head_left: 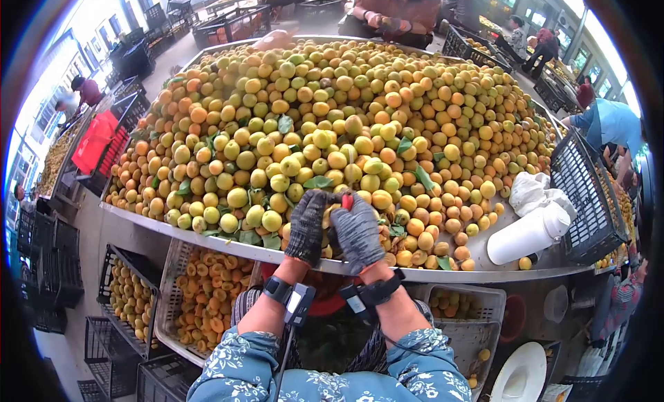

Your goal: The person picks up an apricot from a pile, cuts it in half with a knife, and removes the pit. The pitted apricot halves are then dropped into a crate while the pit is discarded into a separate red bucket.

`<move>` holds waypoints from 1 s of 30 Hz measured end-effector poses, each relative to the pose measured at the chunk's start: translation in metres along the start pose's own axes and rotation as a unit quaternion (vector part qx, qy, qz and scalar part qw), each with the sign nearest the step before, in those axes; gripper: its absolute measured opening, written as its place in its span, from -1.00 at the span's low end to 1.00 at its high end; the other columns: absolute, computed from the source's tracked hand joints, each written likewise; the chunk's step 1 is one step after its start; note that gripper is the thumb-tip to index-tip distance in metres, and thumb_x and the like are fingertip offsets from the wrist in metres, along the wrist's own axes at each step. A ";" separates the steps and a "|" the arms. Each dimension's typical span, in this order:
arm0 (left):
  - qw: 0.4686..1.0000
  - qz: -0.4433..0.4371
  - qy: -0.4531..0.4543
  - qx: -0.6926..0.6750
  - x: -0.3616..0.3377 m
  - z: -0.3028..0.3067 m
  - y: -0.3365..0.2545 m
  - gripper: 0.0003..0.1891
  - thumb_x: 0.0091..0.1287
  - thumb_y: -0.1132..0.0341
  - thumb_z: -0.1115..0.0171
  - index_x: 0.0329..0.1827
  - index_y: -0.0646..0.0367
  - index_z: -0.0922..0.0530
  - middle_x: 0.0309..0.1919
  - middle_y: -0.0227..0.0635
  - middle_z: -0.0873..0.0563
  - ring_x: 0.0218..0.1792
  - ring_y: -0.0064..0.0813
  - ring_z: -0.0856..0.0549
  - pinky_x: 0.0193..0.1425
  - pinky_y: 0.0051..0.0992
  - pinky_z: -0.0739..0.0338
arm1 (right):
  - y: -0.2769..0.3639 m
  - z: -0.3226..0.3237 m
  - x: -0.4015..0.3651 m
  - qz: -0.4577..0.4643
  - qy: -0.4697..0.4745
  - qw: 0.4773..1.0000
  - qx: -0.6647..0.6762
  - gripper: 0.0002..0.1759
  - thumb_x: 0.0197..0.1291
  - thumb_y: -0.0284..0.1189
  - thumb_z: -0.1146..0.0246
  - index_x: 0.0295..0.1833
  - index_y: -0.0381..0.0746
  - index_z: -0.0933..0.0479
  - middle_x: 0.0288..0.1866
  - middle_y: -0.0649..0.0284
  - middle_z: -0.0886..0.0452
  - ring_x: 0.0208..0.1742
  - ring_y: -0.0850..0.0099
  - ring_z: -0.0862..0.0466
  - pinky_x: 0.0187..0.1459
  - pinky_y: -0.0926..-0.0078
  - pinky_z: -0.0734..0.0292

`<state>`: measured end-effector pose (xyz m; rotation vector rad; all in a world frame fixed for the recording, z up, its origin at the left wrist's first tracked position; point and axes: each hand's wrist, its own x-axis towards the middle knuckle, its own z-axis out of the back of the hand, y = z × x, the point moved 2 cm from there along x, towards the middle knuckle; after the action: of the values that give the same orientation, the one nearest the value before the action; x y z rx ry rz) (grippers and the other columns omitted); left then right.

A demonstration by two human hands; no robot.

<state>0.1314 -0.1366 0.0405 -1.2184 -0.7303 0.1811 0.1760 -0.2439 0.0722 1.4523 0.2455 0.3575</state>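
Note:
A large heap of yellow-orange apricots (315, 125), with green leaves among them, covers the metal-edged table (200, 237) in front of me. At the near edge of the heap, both my hands are close together in grey knit gloves. My left hand (306, 228) has its fingers curled; what they hold, if anything, is hidden. My right hand (357, 235) is closed around a small red-handled tool (347, 201), its red part showing at the fingertips. A thin pale strip rises above it, perhaps its blade.
A white bottle (522, 237) lies by a white bag (536, 196) at the table's right. Beneath the edge stand a crate of split apricots (211, 298), a crate of whole ones (128, 295) and a pale bin (456, 333). Another person (398, 18) works across the table.

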 end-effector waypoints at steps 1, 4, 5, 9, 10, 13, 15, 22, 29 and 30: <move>0.965 0.148 -0.015 -0.215 0.000 -0.001 0.009 -0.72 0.51 0.28 0.04 -0.04 0.33 -0.55 -0.13 -0.09 -0.65 -0.06 -0.29 -0.64 0.09 -0.41 -0.50 | -0.001 0.003 0.005 -0.037 0.031 0.997 0.065 -0.72 0.08 -0.48 -0.15 -0.07 -0.30 -0.54 -0.45 0.23 -0.55 -0.49 0.45 -0.51 -0.41 0.53 -0.46; 0.952 -0.193 -0.002 0.239 -0.010 0.023 0.021 -0.22 0.19 0.27 -0.39 0.43 0.33 -0.20 0.07 -0.04 -0.61 0.06 -0.22 -0.62 0.22 -0.33 -0.48 | 0.017 0.016 -0.004 -0.158 0.101 0.942 0.278 -0.60 0.13 -0.45 -0.20 0.12 -0.27 -0.52 -0.47 0.41 -0.50 -0.57 0.58 -0.56 -0.50 0.67 -0.52; 0.981 -0.120 0.030 0.153 -0.010 0.027 0.014 -0.09 0.05 0.29 -0.48 0.45 0.33 -0.16 0.08 -0.11 -0.61 0.03 -0.27 -0.62 0.20 -0.36 -0.49 | 0.025 0.019 -0.004 -0.140 0.119 0.948 0.259 -0.60 0.14 -0.43 -0.21 0.11 -0.32 -0.50 -0.48 0.40 -0.49 -0.56 0.56 -0.58 -0.49 0.64 -0.56; 0.924 0.101 0.026 -0.367 0.001 0.023 -0.014 -0.53 0.41 0.07 -0.16 0.18 0.27 -0.42 -0.17 -0.24 -0.68 -0.20 -0.38 -0.70 -0.07 -0.46 -0.63 | 0.016 0.022 -0.003 -0.122 0.107 0.939 0.302 -0.64 0.11 -0.45 -0.29 0.04 -0.31 -0.52 -0.30 0.31 -0.56 -0.53 0.54 -0.59 -0.55 0.64 -0.58; 0.760 0.283 0.055 -0.582 0.005 0.024 -0.014 -0.52 0.47 -0.04 -0.04 0.11 0.24 -0.48 -0.24 -0.26 -0.69 -0.29 -0.43 -0.71 -0.16 -0.49 -0.65 | 0.015 0.024 -0.002 -0.122 0.105 0.941 0.299 -0.65 0.11 -0.45 -0.29 0.03 -0.30 -0.53 -0.30 0.32 -0.57 -0.52 0.55 -0.58 -0.56 0.65 -0.57; 0.963 0.017 0.011 -0.267 0.012 0.037 -0.015 -0.45 0.46 -0.18 0.08 0.03 0.15 -0.56 -0.37 -0.33 -0.67 -0.37 -0.54 -0.65 -0.32 -0.62 -0.56 | 0.011 0.029 0.000 -0.103 0.128 0.960 0.226 -0.68 0.05 -0.43 -0.34 -0.05 -0.25 -0.57 -0.35 0.34 -0.59 -0.50 0.61 -0.57 -0.56 0.72 -0.54; 0.969 -0.206 -0.077 0.109 0.004 0.046 -0.019 -0.46 0.46 -0.17 0.08 0.01 0.15 -0.56 -0.37 -0.33 -0.67 -0.38 -0.53 -0.65 -0.35 -0.62 -0.56 | 0.012 0.027 -0.006 -0.071 0.177 0.964 0.183 -0.69 0.00 -0.45 -0.35 -0.08 -0.25 -0.58 -0.34 0.36 -0.61 -0.49 0.63 -0.57 -0.59 0.75 -0.48; 0.893 0.156 0.008 -0.422 0.012 0.105 -0.027 -0.46 0.44 -0.16 0.02 0.02 0.19 -0.56 -0.40 -0.22 -0.70 -0.55 -0.49 -0.66 -0.57 -0.62 -0.52 | 0.019 0.006 -0.043 -0.096 0.379 0.919 0.040 -0.68 -0.17 -0.60 -0.36 -0.17 -0.29 -0.64 -0.38 0.34 -0.64 -0.35 0.58 -0.60 -0.28 0.61 -0.53; 0.860 0.233 -0.040 -0.451 -0.001 0.123 -0.044 -0.51 0.47 -0.12 0.05 0.04 0.15 -0.55 -0.46 -0.28 -0.69 -0.61 -0.49 -0.62 -0.65 -0.60 -0.45 | 0.022 0.004 -0.041 -0.055 0.220 0.974 0.025 -0.73 -0.09 -0.50 -0.33 -0.18 -0.27 -0.63 -0.48 0.38 -0.59 -0.58 0.71 -0.43 -0.59 0.75 -0.24; 0.871 0.233 -0.041 -0.430 -0.004 0.119 -0.051 -0.52 0.49 -0.10 0.07 0.04 0.15 -0.55 -0.46 -0.30 -0.68 -0.62 -0.50 -0.62 -0.64 -0.61 -0.45 | 0.021 0.005 -0.040 -0.050 0.195 0.977 0.062 -0.74 -0.06 -0.49 -0.32 -0.18 -0.28 -0.63 -0.48 0.37 -0.59 -0.60 0.68 -0.44 -0.60 0.75 -0.26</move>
<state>0.0443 -0.0631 0.1030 -2.2565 -0.5817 0.3244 0.1389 -0.2624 0.0918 1.4772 0.6652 0.5540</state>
